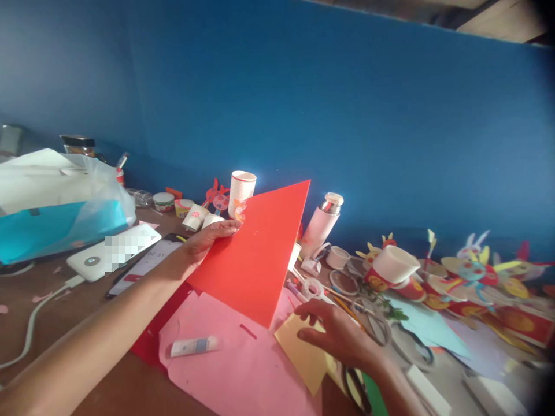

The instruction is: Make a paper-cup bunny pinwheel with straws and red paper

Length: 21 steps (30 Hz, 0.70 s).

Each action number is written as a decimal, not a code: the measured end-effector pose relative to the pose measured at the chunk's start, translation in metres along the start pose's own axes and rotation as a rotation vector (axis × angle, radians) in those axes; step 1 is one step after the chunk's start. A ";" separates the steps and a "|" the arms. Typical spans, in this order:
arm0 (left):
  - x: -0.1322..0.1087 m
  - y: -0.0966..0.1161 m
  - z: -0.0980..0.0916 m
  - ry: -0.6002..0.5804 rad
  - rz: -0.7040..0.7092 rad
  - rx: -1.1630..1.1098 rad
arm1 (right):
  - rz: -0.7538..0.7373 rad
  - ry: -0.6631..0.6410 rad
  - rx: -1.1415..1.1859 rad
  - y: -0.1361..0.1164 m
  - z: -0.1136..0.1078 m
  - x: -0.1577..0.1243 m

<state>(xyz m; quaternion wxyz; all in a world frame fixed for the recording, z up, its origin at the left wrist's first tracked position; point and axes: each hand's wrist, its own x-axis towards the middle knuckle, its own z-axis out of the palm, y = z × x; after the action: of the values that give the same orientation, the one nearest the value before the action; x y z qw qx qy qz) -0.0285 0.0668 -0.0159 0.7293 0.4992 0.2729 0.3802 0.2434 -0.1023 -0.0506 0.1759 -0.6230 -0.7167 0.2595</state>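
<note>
My left hand (217, 234) pinches the left edge of a red sheet of paper (255, 254), which stands tilted up over the table. My right hand (327, 326) is open, fingers curved and thumb apart, just above a yellow sheet of paper (301, 352); whether it touches the paper I cannot tell. Below the red sheet lies pink paper (243, 375) with a white glue tube (193, 346) on it. Black-handled scissors (356, 390) lie by my right wrist, partly hidden.
A phone (145, 263) and a white power bank (115, 251) with a cable lie at left, near a plastic bag (65, 196). Behind stand stacked paper cups (243, 188) and a pink thermos (321, 225). Decorated paper cups (394, 266) crowd the right, near a tape roll (312, 288).
</note>
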 end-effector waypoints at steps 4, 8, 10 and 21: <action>0.001 0.001 0.000 -0.032 0.016 -0.055 | -0.030 0.035 -0.302 -0.003 0.029 0.003; 0.001 0.001 0.000 -0.046 0.018 -0.077 | -0.086 -0.003 -0.459 0.002 0.043 0.008; 0.002 0.000 -0.001 -0.051 0.018 -0.081 | -0.082 -0.004 -0.530 0.002 0.044 0.011; -0.001 0.005 0.004 -0.040 0.049 -0.061 | -0.338 -0.017 -0.365 -0.028 0.043 0.004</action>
<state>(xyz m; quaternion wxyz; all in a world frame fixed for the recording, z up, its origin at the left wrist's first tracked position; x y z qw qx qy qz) -0.0272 0.0649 -0.0094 0.7400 0.4908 0.2343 0.3957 0.1962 -0.1078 -0.0687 0.0954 -0.5136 -0.8471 0.0980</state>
